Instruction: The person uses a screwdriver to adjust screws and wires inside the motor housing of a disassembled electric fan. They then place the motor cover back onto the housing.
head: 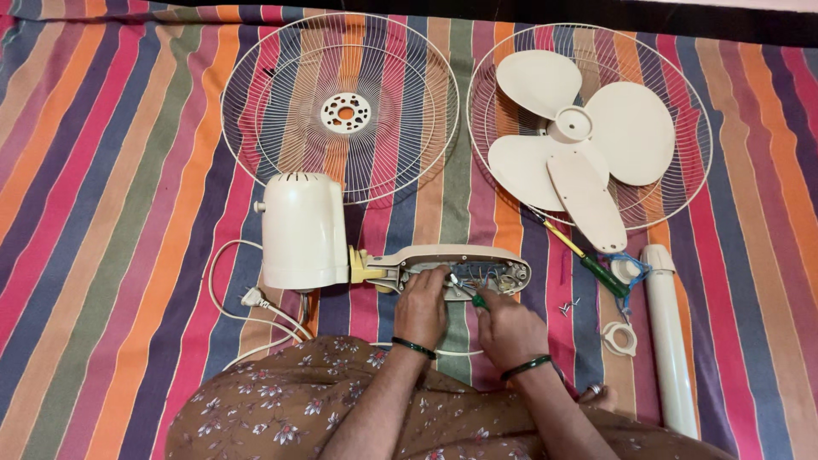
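On a striped multicoloured bedsheet (111, 170), a cream plastic fan motor housing (303, 230) lay joined to an opened cream control arm with exposed wiring (460, 266). The left hand (421, 307) pressed curled fingers into the arm; the right hand (509, 328) gripped a small green-handled tool (474, 297) beside it.

I read this as a home, likely a bed or floor mat: a striped multicolour cloth (111, 170) covers the whole surface. A household fan lies in parts on it, 2 wire guards (341, 106) far, cream motor housing (302, 230) near left.
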